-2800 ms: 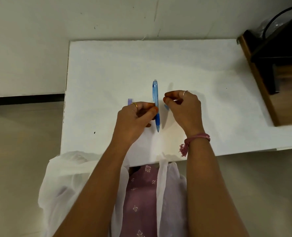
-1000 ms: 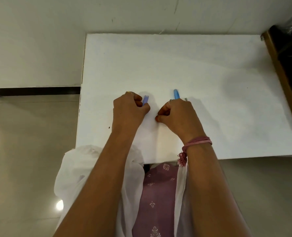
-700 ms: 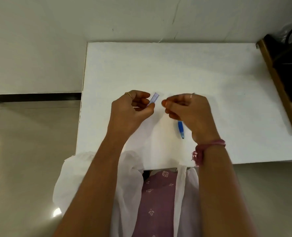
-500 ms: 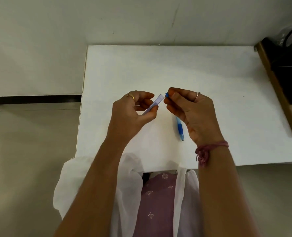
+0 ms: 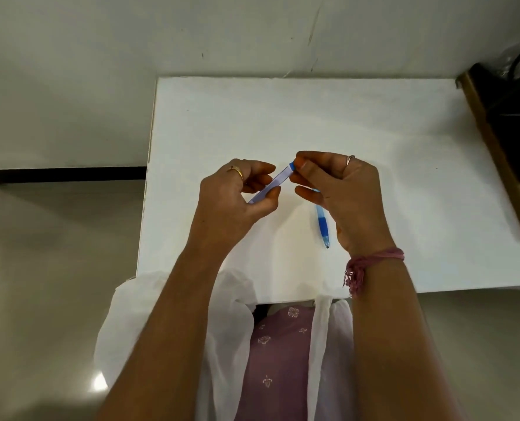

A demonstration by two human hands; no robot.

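My left hand [image 5: 231, 196] pinches a pale lilac tube-shaped pen part [image 5: 272, 183] between thumb and fingers, tilted up to the right. My right hand [image 5: 340, 189] pinches a small blue cap piece [image 5: 292, 165] at the upper end of that tube. The blue pen barrel [image 5: 322, 224] runs down from under my right hand's fingers, tip toward me, above the white table [image 5: 283, 117]; its upper end is hidden by the hand. Both hands hover over the table's middle.
A brown wooden unit [image 5: 495, 153] with dark items on it stands at the table's right edge. The wall runs behind the table. Beige floor lies to the left. A pink thread band circles my right wrist.
The pen was one piece in my left hand earlier. Now the lilac tube is in my left hand and the blue barrel in my right, and the hands have brought tube and blue piece together.
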